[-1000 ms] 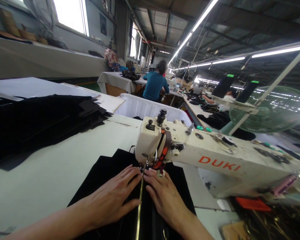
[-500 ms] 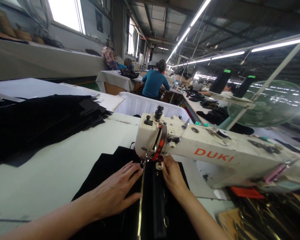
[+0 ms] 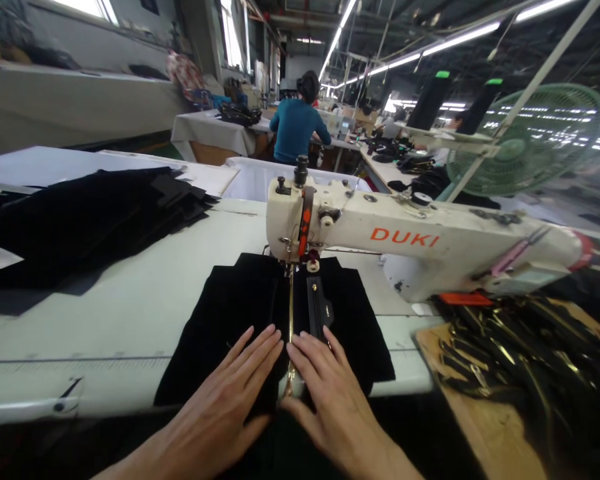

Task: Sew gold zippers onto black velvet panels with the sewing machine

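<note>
A black fabric piece (image 3: 230, 307) lies flat under the head of a white sewing machine (image 3: 350, 220). Down its middle runs a gold zipper (image 3: 291, 307), its top end beneath the presser foot area. My left hand (image 3: 230, 400) rests on the fabric left of the zipper, fingers stretched out flat. On the other side, my right hand (image 3: 330, 393) lies with its fingers extended, fingertips at the zipper's right edge and its thumb by the zipper's lower end. A black strip with a small tab (image 3: 319, 307) sits on the fabric just beyond the right fingertips.
Stacked black fabric pieces (image 3: 90, 227) lie on the left of the table. Several gold-toothed zippers (image 3: 520, 360) are heaped on a brown board (image 3: 460, 413) at right. A white bin (image 3: 245, 167) stands behind the machine. Farther back sits a person in blue (image 3: 297, 127); a green fan (image 3: 525, 140) stands at right.
Both hands have moved back toward the table's front edge, away from the needle. My right hand has come from beside the machine head to the zipper. The camera view has tilted downward.
</note>
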Motion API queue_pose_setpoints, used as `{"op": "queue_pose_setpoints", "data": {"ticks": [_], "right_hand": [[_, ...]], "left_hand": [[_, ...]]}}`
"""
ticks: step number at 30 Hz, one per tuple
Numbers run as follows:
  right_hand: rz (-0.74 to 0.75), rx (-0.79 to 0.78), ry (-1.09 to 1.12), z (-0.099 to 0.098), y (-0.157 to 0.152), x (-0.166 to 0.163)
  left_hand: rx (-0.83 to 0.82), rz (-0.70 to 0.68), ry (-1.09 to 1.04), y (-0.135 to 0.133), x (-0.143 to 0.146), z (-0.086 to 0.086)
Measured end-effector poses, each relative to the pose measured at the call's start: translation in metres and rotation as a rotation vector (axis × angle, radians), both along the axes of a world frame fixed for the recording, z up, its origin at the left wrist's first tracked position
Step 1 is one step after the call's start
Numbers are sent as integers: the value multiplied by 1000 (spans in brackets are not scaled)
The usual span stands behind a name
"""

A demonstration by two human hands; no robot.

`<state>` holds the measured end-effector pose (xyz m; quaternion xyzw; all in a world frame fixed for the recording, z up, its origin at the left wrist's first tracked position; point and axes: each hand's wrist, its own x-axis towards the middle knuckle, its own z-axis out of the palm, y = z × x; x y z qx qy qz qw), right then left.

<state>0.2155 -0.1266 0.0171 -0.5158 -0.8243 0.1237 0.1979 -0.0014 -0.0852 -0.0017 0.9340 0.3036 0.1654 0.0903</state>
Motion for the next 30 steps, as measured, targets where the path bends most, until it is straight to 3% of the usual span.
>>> {"op": "queue_pose_setpoints", "data": {"ticks": [4, 9, 17, 27, 30], "right_hand": [[-12, 59, -63, -4, -7, -7], [-5, 142, -75, -9, -15, -13], [-145, 232, 256, -16, 3, -19], [-79, 404, 126, -26, 7, -20], [-59, 376, 160, -25, 4, -15]], "left_hand": [[18, -3, -85, -2, -3, -11], [-4, -24, -97, 0, -5, -10], [-17, -31, -91, -1, -4, -7], [131, -130, -49, 0, -8, -15], [142, -148, -6, 0, -9, -13]]}}
